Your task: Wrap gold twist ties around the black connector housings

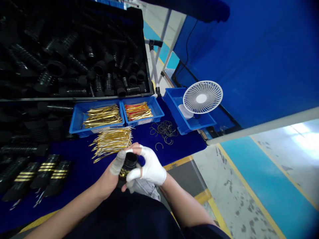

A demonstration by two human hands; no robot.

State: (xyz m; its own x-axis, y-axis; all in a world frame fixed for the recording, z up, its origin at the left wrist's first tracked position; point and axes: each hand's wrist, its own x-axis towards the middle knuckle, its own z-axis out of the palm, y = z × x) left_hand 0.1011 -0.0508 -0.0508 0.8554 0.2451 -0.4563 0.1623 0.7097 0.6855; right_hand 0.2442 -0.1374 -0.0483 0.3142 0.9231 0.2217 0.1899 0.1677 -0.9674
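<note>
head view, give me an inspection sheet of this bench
surface: dark blue cloth on the bench, yellow tape on its front edge.
job's things: black ribbed sleeve with a gold band, held in front of the body; loose gold ties just beyond it.
clutter: two blue trays of gold ties, metal rings, banded sleeves at left, black crate of sleeves behind.
grippers: left hand, taped thumb, and right hand, white glove, both grip the sleeve.
cables: black cable on the blue wall.
surroundings: white fan in a blue bin, blue partition, painted floor at right.
</note>
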